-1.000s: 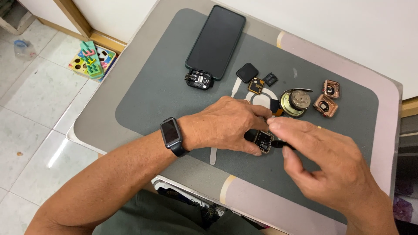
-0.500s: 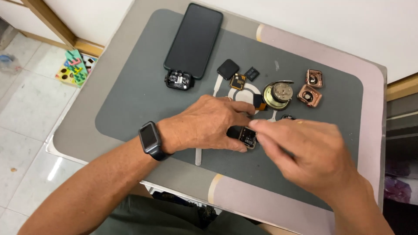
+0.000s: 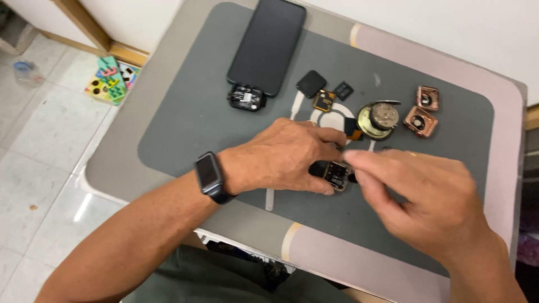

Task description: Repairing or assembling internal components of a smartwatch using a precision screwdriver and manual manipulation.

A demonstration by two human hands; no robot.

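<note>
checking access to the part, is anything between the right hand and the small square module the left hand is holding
Nothing visible does. The left hand pinches the square module on the grey mat, and the right hand has its fingertips right beside it.

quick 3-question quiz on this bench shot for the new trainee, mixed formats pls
1. True or false: the left hand pins a small square part to the grey mat.
2. What lies at the mat's far edge? A) black phone B) screwdriver C) mug
3. How many copper-coloured square casings sit near the mat's right end?

Key
1. True; the right hand works at the same part.
2. A
3. Two: one casing and a second casing just below it.
</note>
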